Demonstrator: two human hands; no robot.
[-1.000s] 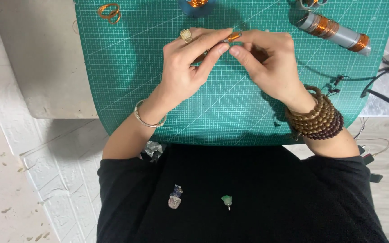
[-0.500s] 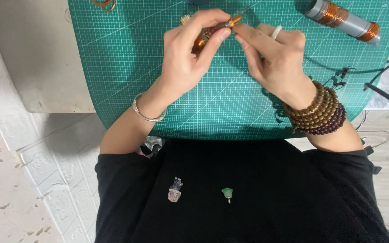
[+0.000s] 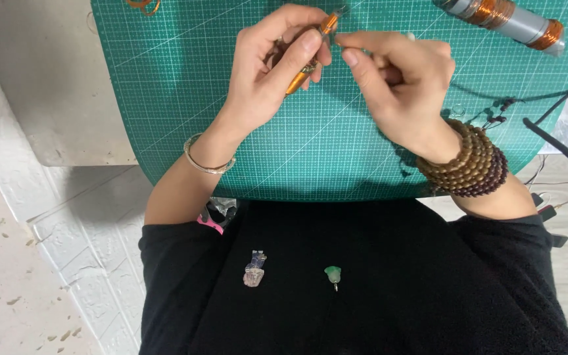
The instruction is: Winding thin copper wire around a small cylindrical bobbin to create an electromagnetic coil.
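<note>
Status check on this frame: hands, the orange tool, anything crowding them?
Left hand gripping orange-handled tool. Right hand pinching at the tool's tip; what it pinches is too small to tell. Both over green cutting mat. Copper wire spool lies well clear.

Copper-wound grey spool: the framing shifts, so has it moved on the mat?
No: the copper-wound grey spool stays by the green cutting mat's same top-right corner.

Black short sleeves, black lap; thin silver bangle (image 3: 209,164) on left wrist; stacked brown wooden bead bracelets (image 3: 469,162) on right wrist
</note>
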